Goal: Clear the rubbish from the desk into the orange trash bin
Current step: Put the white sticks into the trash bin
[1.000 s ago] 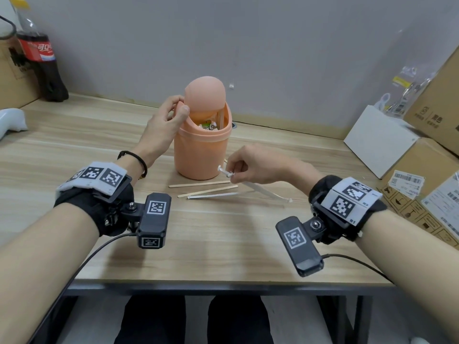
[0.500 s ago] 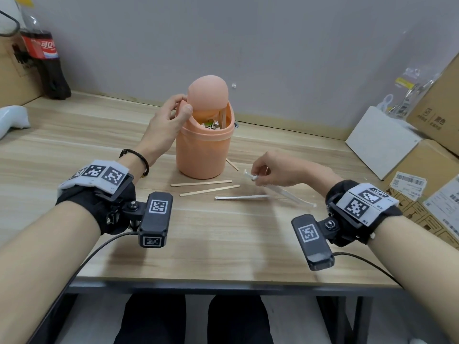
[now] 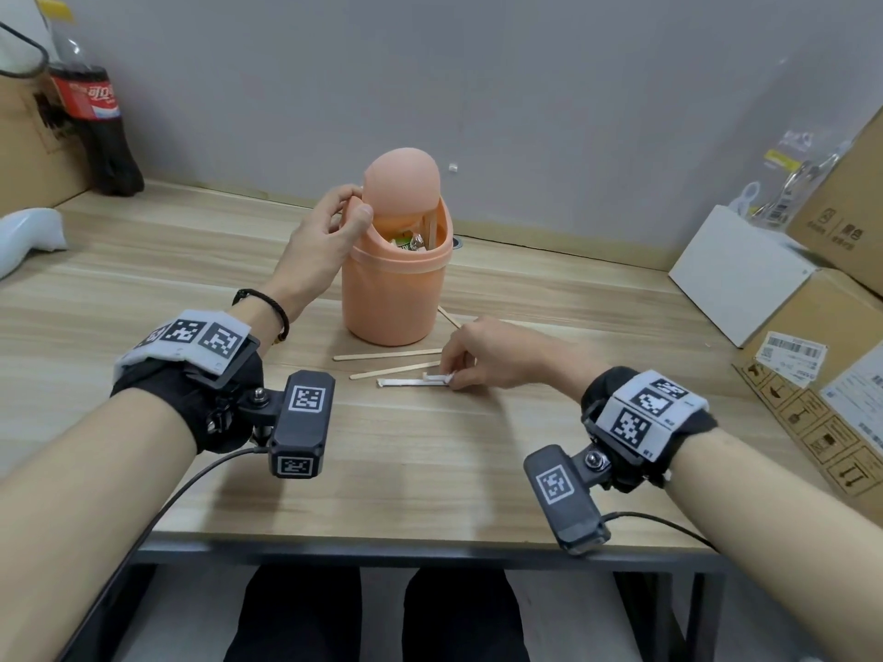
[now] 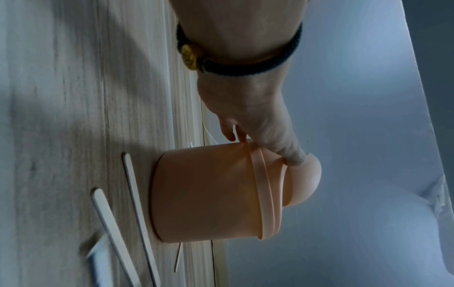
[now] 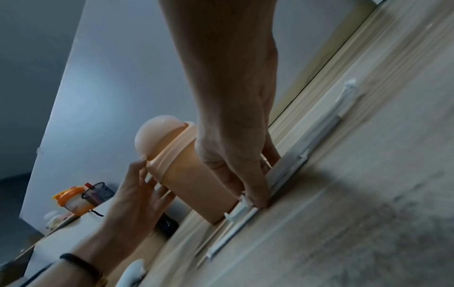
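The orange trash bin [image 3: 394,298] stands mid-desk with its domed lid [image 3: 403,181] tipped open, wrappers and a stick showing inside. My left hand [image 3: 341,217] pinches the lid's edge, thumb in front [image 4: 293,157]. My right hand [image 3: 454,375] is down on the desk just right of the bin, pinching a white-ended clear plastic tube [image 5: 242,208] laid against a white paper strip [image 3: 411,382]. Two wooden sticks [image 3: 387,355] [image 3: 396,369] lie in front of the bin [image 4: 209,194]. A third stick [image 3: 449,318] lies beside its right side.
A cola bottle [image 3: 98,117] and a carton stand at the back left, with a white object [image 3: 28,231] at the left edge. Cardboard boxes [image 3: 822,355] and a white box [image 3: 736,274] crowd the right side. The desk's front edge [image 3: 420,551] is near my wrists.
My right hand swung right with the tube, then came back left and down onto the desk at the white strip. The left hand has kept its hold on the lid.
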Demonstrator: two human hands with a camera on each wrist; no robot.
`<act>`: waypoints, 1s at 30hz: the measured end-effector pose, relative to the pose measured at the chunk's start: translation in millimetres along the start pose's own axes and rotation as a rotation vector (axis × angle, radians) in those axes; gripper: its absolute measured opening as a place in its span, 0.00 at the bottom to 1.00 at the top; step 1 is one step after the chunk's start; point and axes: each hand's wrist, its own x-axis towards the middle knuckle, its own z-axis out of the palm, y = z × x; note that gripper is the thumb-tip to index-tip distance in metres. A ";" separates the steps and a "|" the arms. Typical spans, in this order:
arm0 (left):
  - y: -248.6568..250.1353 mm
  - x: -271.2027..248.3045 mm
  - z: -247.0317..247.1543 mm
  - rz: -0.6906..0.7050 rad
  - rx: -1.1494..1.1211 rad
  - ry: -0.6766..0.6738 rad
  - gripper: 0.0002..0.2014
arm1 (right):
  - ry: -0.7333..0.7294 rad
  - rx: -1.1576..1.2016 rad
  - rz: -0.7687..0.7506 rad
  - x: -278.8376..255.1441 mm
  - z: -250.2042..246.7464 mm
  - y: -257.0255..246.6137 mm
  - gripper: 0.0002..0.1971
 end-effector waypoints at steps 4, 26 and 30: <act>-0.2 0.0 -0.7 0.011 -0.012 -0.010 0.21 | 0.041 -0.023 -0.020 7.3 5.9 -1.8 0.06; 11.8 -7.2 -0.1 -0.010 0.001 -0.003 0.06 | 0.158 0.060 -0.035 -1.2 -17.6 -12.1 0.07; 11.3 -7.3 1.7 -0.009 0.001 0.007 0.06 | 0.418 0.688 -0.069 -18.7 -30.7 -0.3 0.03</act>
